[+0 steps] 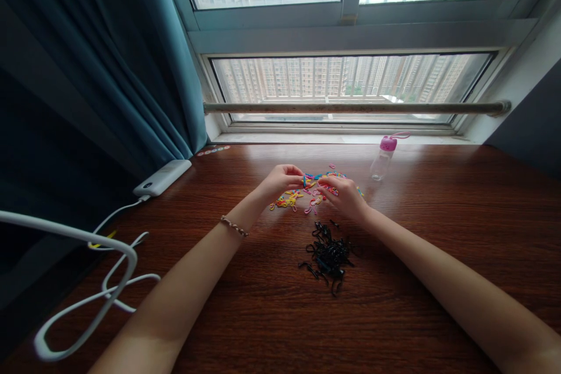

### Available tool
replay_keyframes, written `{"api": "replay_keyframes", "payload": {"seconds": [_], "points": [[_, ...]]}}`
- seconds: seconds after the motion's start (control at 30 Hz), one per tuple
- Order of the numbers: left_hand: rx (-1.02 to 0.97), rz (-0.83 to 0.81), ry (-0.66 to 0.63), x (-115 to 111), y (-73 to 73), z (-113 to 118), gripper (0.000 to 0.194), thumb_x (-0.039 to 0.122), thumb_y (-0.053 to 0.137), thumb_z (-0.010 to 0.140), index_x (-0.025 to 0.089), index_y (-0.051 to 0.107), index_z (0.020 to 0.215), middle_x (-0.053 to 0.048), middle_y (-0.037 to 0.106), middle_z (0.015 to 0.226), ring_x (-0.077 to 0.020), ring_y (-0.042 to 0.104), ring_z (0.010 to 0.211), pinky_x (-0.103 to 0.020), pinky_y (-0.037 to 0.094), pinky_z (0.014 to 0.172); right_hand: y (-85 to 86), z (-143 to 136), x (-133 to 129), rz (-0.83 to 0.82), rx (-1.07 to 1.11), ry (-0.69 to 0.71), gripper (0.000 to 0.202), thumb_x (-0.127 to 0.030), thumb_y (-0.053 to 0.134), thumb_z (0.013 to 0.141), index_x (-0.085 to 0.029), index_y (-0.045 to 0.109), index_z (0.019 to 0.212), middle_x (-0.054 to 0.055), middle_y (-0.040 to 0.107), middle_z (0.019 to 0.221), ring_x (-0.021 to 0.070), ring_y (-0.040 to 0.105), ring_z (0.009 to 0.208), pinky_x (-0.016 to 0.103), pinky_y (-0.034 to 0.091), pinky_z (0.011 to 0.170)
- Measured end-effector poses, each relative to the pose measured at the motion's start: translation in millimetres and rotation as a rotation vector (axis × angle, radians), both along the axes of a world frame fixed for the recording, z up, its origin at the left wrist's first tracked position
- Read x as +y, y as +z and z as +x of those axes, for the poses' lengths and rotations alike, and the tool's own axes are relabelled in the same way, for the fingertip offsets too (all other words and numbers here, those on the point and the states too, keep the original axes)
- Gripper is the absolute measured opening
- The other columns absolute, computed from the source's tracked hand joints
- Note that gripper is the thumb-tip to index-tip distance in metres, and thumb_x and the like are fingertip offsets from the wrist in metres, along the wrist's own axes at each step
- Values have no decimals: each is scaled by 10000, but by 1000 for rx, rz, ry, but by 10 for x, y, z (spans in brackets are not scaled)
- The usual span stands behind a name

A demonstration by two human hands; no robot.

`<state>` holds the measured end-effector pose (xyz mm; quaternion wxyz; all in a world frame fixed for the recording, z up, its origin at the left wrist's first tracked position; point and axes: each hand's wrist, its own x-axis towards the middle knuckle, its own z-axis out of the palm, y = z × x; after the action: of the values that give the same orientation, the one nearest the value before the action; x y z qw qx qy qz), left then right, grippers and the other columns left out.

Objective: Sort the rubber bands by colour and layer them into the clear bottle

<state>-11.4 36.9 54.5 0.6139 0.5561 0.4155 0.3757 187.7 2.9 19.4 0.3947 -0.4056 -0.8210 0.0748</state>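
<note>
Over the wooden table [263, 315], the left hand [284, 180] pinches a blue band [304, 182] above the colourful bands [287, 200]; the right hand's [344, 193] fingers curl beside it, their grip unclear to me

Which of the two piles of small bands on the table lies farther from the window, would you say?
The black pile, nearer the person; the multicoloured pile lies by the left hand and right hand, closer to the window.
</note>
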Motion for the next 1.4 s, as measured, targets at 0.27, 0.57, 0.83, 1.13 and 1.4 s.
{"api": "replay_keyframes", "payload": {"seconds": [0.27,0.57,0.83,1.13,1.4], "points": [[-169,-76,50,-168,-25,251,151,72,685,595,88,547,655,-40,639,686,-120,630,670,-307,492,789,-20,-169,-60,-491,574,140,301,-380,673,663,-193,485,804,18,649,752,175,639,661,320,529,627],[-239,-98,200,-117,-58,235,131,22,639,630,93,532,654,-54,654,705,-124,642,689,-313,495,813,-6,-164,4,-609,644,208,277,-305,694,596,-164,559,793,11,632,713,155,615,652,308,532,623],[-202,-57,248,-78,-102,191,70,30,620,645,81,583,675,-57,664,708,-123,641,702,-293,496,810,208,-67,-31,-780,532,244,212,-263,648,635,-139,672,806,7,635,643,105,564,548,224,471,516],[102,196,112,124,-88,-35,213,158,606,657,94,650,855,-94,676,905,-156,619,855,-284,479,805,417,225,-41,-1175,-56,599,238,-260,662,636,-145,687,843,31,671,700,137,627,633,216,508,549],[952,370,295,423,-195,-580,161,151,673,526,132,671,685,-82,671,701,-242,617,785,-303,467,724,222,136,-24,-1006,-217,402,94,-206,569,691,-144,639,703,8,626,591,132,600,548,228,501,506]]}}
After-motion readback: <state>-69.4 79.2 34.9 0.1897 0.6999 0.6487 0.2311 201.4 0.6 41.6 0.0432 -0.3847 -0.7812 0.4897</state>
